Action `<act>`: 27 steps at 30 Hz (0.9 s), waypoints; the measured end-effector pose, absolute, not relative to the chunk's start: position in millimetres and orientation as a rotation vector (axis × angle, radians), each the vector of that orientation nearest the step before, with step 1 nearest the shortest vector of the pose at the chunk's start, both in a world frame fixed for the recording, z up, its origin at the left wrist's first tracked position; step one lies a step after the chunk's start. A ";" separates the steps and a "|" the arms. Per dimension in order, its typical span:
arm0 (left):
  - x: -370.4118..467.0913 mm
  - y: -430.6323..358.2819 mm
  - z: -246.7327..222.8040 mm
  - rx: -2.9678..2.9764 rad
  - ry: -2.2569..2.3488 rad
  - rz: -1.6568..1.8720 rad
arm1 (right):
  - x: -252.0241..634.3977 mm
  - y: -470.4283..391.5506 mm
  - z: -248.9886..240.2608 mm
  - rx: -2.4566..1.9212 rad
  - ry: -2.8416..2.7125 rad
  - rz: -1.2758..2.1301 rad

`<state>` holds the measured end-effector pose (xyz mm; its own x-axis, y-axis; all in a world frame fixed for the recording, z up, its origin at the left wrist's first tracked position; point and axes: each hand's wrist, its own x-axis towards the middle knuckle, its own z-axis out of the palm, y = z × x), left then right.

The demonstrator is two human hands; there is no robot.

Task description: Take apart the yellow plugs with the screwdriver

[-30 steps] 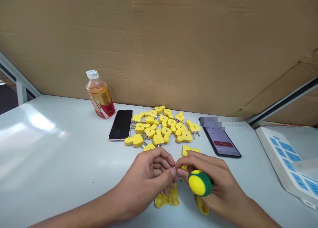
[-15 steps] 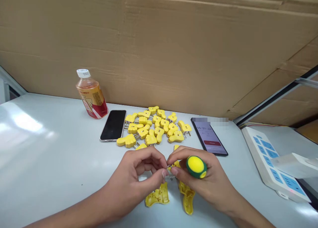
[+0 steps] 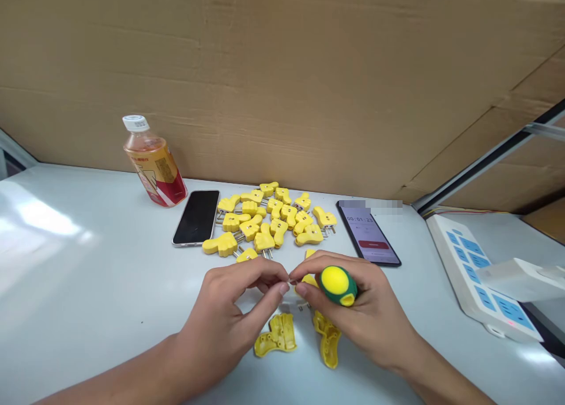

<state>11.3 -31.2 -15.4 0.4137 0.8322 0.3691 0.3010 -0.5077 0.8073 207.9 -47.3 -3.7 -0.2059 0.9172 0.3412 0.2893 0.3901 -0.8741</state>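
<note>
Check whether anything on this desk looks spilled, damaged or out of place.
Nothing looks spilled or damaged. The drink bottle is capped. Two yellow plug-shell halves lie open, insides up, unlike the closed yellow plugs behind them.

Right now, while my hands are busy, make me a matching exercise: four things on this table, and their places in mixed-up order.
Things
1. Bottle
2. Green-and-yellow handle
3. Power strip
4. Phone with the lit screen

Places
A. Held in the right hand
B. Just right of the pile of yellow plugs
C. Left of the dark-screened phone
D. Farthest right of the four

Right pairs: 1-C, 2-A, 3-D, 4-B
</note>
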 end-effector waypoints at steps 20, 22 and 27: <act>1.5 -37.7 -9.5 2.296 0.656 1.350 | 205.0 -56.6 -8.1 -0.922 -1.829 0.519; 4.5 -36.5 -10.1 2.165 0.725 1.310 | 204.3 -56.9 -8.0 -0.964 -1.831 0.498; 12.7 -32.2 -10.2 1.666 0.846 1.072 | 204.8 -56.2 -4.1 -1.089 -1.872 0.517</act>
<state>12.7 -32.2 -10.2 0.3771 0.8862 0.2692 0.0555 -0.3117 0.9486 204.8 -56.2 -4.1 -0.2247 0.8462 0.4832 0.4781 0.5278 -0.7021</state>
